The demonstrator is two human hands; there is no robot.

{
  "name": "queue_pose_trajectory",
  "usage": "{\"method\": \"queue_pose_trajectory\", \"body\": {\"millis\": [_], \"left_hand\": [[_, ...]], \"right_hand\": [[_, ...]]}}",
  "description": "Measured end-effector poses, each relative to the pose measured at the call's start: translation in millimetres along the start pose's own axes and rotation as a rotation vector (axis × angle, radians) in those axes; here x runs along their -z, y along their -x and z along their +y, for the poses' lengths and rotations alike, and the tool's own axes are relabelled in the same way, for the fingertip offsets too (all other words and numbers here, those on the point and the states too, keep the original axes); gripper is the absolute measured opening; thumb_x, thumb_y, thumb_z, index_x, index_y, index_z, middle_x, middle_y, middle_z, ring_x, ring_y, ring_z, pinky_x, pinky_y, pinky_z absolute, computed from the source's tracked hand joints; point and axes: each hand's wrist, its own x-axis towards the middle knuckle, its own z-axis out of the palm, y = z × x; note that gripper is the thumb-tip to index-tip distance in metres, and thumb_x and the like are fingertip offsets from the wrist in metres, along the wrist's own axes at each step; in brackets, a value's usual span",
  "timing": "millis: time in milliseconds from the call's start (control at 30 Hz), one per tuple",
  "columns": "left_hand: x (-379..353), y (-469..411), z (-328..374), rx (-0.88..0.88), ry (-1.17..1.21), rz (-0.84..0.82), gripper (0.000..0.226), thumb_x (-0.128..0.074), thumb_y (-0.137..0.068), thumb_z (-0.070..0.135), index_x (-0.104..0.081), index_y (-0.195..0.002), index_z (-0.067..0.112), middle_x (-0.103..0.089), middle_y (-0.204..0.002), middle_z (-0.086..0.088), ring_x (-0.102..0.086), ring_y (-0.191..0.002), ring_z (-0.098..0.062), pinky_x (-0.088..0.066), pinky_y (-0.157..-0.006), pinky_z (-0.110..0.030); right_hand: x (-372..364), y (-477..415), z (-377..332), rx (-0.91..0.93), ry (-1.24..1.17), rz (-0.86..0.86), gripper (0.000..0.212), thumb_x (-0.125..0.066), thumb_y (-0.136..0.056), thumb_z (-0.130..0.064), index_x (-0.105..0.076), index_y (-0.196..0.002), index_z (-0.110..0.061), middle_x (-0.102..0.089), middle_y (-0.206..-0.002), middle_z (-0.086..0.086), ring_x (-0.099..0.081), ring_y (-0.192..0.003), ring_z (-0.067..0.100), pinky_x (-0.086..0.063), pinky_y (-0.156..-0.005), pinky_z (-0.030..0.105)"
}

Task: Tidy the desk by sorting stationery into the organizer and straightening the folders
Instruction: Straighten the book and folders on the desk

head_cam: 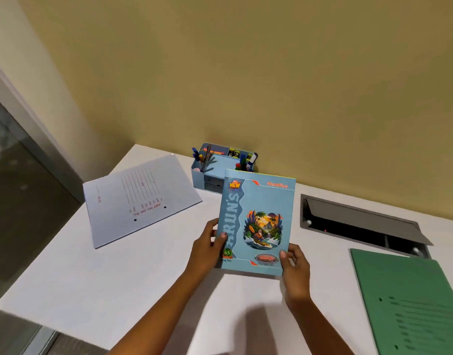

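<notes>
I hold a light blue notebook (258,216) with a colourful picture on its cover above the middle of the white desk (117,272). My left hand (207,248) grips its lower left edge, and my right hand (296,267) grips its lower right corner. Behind the notebook, against the wall, stands a blue organizer (210,172) with pens and markers upright in it. A pale lilac folder (141,198) lies askew at the left. A green folder (412,303) lies at the right near the desk's edge.
A grey cable hatch (358,224) is sunk into the desk at the right, its lid raised. The yellow wall runs behind the desk. The desk's left edge drops off beside a glass panel (12,201).
</notes>
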Motion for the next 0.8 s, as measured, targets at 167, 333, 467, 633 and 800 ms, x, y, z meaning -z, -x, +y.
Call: {"method": "queue_pose_trajectory", "body": {"millis": [167, 333, 467, 633, 800], "left_hand": [[-23.6, -3.1, -24.7, -0.032, -0.02, -0.07, 0.063, -0.065, -0.088, 0.017, -0.036, -0.142, 0.031, -0.07, -0.103, 0.003, -0.066, -0.075, -0.011, -0.058, -0.068, -0.022], [-47.8, -26.9, -28.4, -0.033, -0.037, -0.085, 0.062, -0.063, -0.088, 0.011, -0.037, -0.143, 0.019, -0.07, -0.104, -0.007, -0.065, -0.077, -0.016, -0.057, -0.067, -0.018], [-62.5, -46.7, -27.3, -0.019, -0.083, -0.103, 0.065, -0.064, -0.087, 0.021, -0.033, -0.145, 0.017, -0.068, -0.102, -0.017, -0.068, -0.083, -0.03, -0.058, -0.072, -0.027], [-73.6, -68.3, -31.7, 0.028, -0.119, -0.135, 0.064, -0.063, -0.087, 0.019, -0.034, -0.144, 0.016, -0.061, -0.1, -0.031, -0.065, -0.073, -0.034, -0.051, -0.059, -0.01], [-80.6, -90.4, -36.5, 0.069, -0.162, -0.125, 0.058, -0.061, -0.088, 0.002, -0.042, -0.141, 0.013, -0.063, -0.099, -0.023, -0.057, -0.068, -0.026, -0.053, -0.058, -0.013]], "right_hand": [[19.5, -15.7, 5.4, 0.006, 0.05, 0.138, 0.013, -0.052, -0.096, -0.007, -0.059, -0.093, -0.017, -0.068, -0.098, 0.013, -0.069, -0.087, 0.032, -0.058, -0.076, 0.05], [24.6, -39.0, 7.5, 0.011, 0.205, 0.225, 0.009, -0.052, -0.095, -0.005, -0.057, -0.096, -0.012, -0.066, -0.093, 0.008, -0.067, -0.087, 0.032, -0.057, -0.077, 0.047], [27.2, -58.8, 15.1, -0.01, 0.278, 0.277, 0.009, -0.053, -0.095, -0.009, -0.059, -0.094, -0.015, -0.067, -0.091, 0.008, -0.062, -0.086, 0.028, -0.051, -0.077, 0.037], [28.4, -85.6, 21.9, -0.1, 0.3, 0.27, 0.008, -0.056, -0.094, -0.009, -0.06, -0.099, -0.014, -0.066, -0.09, 0.01, -0.059, -0.085, 0.028, -0.049, -0.076, 0.034], [21.7, -110.2, 23.0, -0.155, 0.398, 0.254, 0.015, -0.052, -0.095, -0.008, -0.062, -0.107, -0.008, -0.068, -0.093, 0.012, -0.056, -0.081, 0.024, -0.042, -0.07, 0.028]]}}
